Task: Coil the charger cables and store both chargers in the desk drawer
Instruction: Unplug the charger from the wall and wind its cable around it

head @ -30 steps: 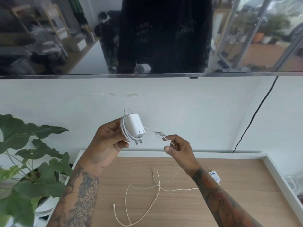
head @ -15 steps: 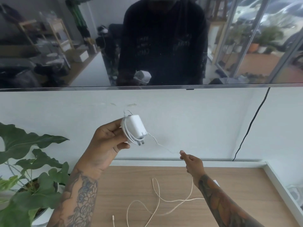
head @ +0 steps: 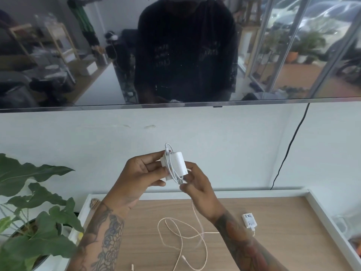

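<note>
A white charger block [head: 178, 163] with cable turns wound around it is held up in front of the wall by my left hand [head: 136, 177]. My right hand [head: 197, 184] is against the block's lower right corner, pinching the white cable [head: 197, 216] that hangs from it. The rest of that cable lies in loose loops [head: 183, 235] on the wooden desk top [head: 283, 241]. A second small white charger [head: 249, 220] lies on the desk behind my right forearm, with a short piece of its cable showing. No drawer is in view.
A large dark screen [head: 175, 55] hangs on the wall above and reflects the room. A leafy potted plant [head: 33, 208] stands at the left edge of the desk. A black cord [head: 289, 149] runs down the wall at the right. The desk has a raised white rim [head: 322, 208].
My right hand has come back up from the stretched cable to the charger, laying another turn around it. The view has tilted down a little, and the second charger now shows.
</note>
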